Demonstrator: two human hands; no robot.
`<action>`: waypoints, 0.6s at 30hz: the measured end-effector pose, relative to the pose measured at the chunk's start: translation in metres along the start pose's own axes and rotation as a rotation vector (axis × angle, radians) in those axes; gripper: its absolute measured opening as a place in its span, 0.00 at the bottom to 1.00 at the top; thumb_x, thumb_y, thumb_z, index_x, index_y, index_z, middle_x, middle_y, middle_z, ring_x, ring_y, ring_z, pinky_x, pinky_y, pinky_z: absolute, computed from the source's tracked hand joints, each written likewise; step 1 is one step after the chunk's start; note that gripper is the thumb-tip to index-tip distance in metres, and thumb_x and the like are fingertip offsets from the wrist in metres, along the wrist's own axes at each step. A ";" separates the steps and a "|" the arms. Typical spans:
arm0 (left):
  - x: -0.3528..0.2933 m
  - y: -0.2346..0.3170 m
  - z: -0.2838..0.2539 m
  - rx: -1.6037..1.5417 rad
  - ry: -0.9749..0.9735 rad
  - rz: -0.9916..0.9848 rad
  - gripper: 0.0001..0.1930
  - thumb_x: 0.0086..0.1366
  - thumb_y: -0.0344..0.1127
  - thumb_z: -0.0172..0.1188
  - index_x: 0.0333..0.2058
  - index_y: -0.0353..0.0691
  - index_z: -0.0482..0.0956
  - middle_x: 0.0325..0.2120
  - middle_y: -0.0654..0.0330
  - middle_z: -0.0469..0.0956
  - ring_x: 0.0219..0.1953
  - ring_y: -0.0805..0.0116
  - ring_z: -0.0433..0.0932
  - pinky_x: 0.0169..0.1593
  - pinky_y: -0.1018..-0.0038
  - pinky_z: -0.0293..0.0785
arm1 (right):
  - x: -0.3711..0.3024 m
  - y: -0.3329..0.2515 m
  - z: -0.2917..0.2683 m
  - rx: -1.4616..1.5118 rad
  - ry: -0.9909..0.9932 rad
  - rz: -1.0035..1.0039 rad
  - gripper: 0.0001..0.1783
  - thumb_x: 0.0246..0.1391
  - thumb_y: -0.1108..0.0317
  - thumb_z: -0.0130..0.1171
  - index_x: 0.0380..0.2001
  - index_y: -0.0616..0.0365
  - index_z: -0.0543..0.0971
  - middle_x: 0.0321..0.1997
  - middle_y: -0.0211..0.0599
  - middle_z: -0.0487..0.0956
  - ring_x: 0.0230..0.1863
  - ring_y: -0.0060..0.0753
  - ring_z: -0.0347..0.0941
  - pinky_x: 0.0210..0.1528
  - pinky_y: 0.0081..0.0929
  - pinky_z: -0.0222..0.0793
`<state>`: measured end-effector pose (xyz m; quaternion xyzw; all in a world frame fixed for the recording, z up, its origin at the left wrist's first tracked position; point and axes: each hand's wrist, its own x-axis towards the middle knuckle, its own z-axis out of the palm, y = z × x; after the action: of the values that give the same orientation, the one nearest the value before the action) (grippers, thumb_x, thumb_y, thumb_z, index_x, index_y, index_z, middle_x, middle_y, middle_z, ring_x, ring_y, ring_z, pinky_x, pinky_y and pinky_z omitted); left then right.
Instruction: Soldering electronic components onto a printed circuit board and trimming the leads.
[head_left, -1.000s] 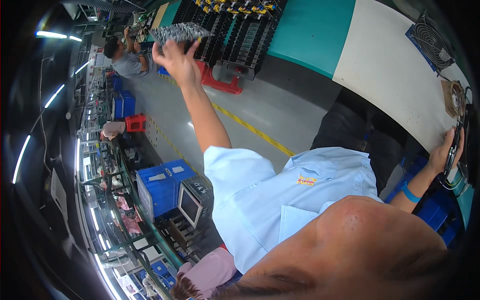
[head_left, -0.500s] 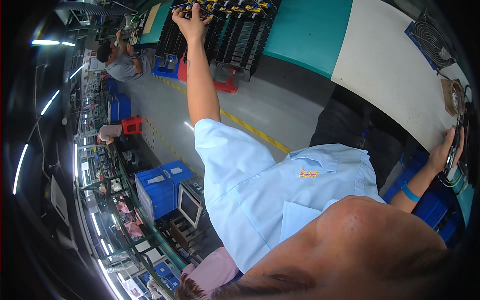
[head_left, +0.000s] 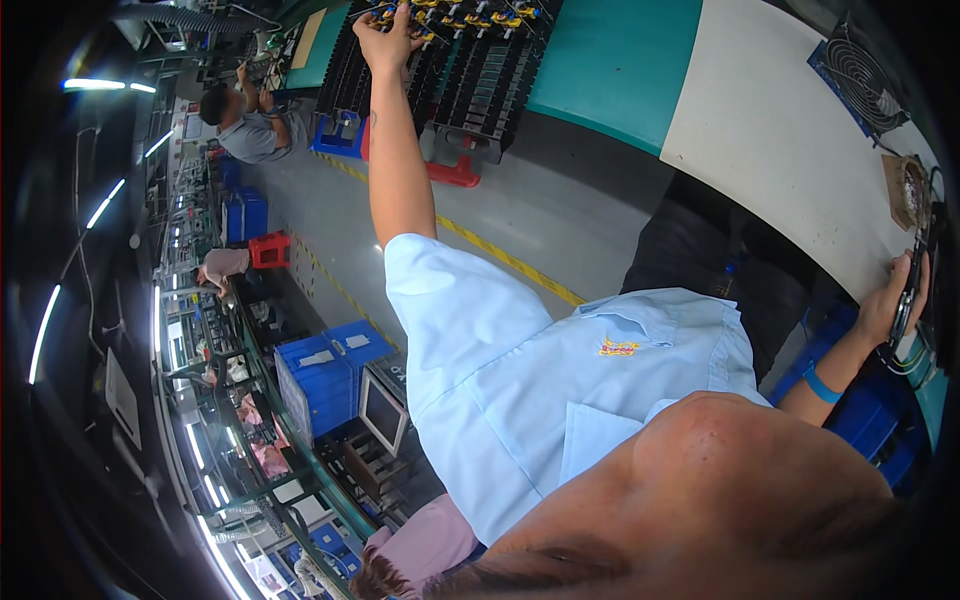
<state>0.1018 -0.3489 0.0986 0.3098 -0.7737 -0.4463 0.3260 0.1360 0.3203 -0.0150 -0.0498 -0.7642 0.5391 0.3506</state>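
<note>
Stretched out to the far left, my left hand (head_left: 386,48) rests among small yellow-and-blue parts (head_left: 480,17) on the black slotted racks (head_left: 488,85). Its fingers are bent together at the parts. Whatever sits between the fingertips is too small to make out, and the frame's top edge cuts the spot close. Over at the right, my right hand (head_left: 884,305), with a blue band on the wrist, is closed round a slim black object (head_left: 908,292). That object is seen nearly edge-on, so its kind does not show.
A fan with a round wire guard (head_left: 862,80) and a brown dish (head_left: 905,192) stand on the white bench top (head_left: 775,130). Beside it lies a green mat (head_left: 615,75). Red (head_left: 455,172) and blue (head_left: 340,137) plastic pieces show below the racks. Other people work at the left.
My left hand has shifted slightly to the right at the parts, and the background at the left has shifted slightly too. The right hand keeps its hold on the black object.
</note>
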 end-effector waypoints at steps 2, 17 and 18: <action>0.013 -0.003 0.020 -0.010 -0.200 0.134 0.36 0.64 0.40 0.68 0.60 0.37 0.53 0.52 0.45 0.64 0.40 0.63 0.79 0.38 0.69 0.83 | 0.001 -0.003 -0.035 -0.047 0.061 -0.007 0.20 0.62 0.69 0.61 0.54 0.68 0.76 0.41 0.43 0.84 0.37 0.27 0.79 0.44 0.20 0.75; 0.010 -0.039 0.016 0.029 -0.058 0.360 0.45 0.58 0.39 0.74 0.64 0.32 0.51 0.59 0.41 0.60 0.40 0.59 0.80 0.33 0.71 0.84 | -0.003 0.002 -0.031 -0.081 0.047 -0.027 0.19 0.63 0.68 0.61 0.55 0.65 0.77 0.41 0.42 0.84 0.37 0.25 0.79 0.44 0.20 0.75; 0.012 -0.038 0.014 0.041 -0.061 0.341 0.45 0.58 0.39 0.74 0.64 0.32 0.51 0.59 0.41 0.60 0.40 0.60 0.80 0.33 0.71 0.84 | -0.003 0.005 -0.030 -0.082 0.045 -0.028 0.19 0.63 0.68 0.61 0.55 0.65 0.77 0.41 0.42 0.84 0.37 0.25 0.79 0.44 0.20 0.75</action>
<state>0.0904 -0.3670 0.0622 0.1670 -0.8335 -0.3777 0.3671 0.1546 0.3447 -0.0150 -0.0657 -0.7780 0.5014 0.3728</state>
